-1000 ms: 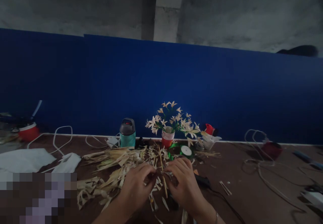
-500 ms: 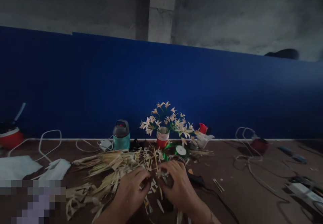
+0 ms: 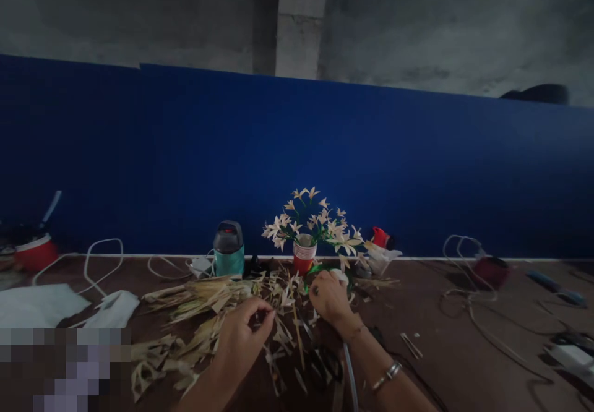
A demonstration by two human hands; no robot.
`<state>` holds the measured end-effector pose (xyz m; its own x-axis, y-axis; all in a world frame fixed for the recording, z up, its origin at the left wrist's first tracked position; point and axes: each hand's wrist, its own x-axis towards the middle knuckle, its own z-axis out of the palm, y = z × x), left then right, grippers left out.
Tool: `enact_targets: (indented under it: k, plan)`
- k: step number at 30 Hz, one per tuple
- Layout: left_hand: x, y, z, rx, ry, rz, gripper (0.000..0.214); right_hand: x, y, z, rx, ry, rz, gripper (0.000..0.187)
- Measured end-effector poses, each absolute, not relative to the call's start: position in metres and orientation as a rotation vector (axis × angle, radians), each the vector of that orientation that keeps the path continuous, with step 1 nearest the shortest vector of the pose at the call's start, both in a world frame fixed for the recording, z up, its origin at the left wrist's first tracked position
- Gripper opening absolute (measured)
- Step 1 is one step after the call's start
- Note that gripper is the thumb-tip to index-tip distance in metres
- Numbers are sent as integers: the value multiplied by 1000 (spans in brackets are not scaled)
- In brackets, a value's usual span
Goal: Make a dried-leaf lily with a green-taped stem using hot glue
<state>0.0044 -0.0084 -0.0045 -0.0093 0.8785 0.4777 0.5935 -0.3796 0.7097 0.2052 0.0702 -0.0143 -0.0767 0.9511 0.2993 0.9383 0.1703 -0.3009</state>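
Head camera, from the nearest edge outward: the left hand (image 3: 241, 341) hovers low over the brown table (image 3: 445, 344), its thumb and forefinger pinched together just above a scatter of dried leaf strips (image 3: 208, 304). The light is too dim to tell whether a thin strip sits between those fingertips. The right forearm crosses the lower right with a metal bracelet (image 3: 388, 372) on the wrist. The two hands are apart, the right one farther out than the left.

The right hand (image 3: 329, 297) lies knuckles-up with fingers curled over the near edge of a green ribbon roll (image 3: 340, 273), touching it; whether it actually grips the roll cannot be told. The leaf strips spread from under the left hand out to the left and up toward the roll.

Just behind the roll stands a red paper cup (image 3: 304, 256) holding pale handmade flowers (image 3: 310, 223). A teal flask (image 3: 228, 248) with a dark lid stands left of the cup. A white cloth (image 3: 41, 304) lies at the far left, with a white cable (image 3: 99, 257) looping behind it. A blue board (image 3: 297, 158) closes off the back of the table.
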Motion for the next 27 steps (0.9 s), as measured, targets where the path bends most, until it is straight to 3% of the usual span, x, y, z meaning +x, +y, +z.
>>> enact_targets:
  k: [7,14,21,27]
  plan:
    - [7,-6,-7,1775,1489,1395,16,202,68,-10,-1775,-1912,252,12]
    - [8,-4,-3,1407,1381,1406,20,194,75,-11,-1490,-1684,782,12]
    - [15,-12,8,808,1015,1354,24,169,37,7,-1161,-1301,1168,32]
    - [18,-16,12,665,818,1376,19,150,14,16,-945,-804,1503,22]
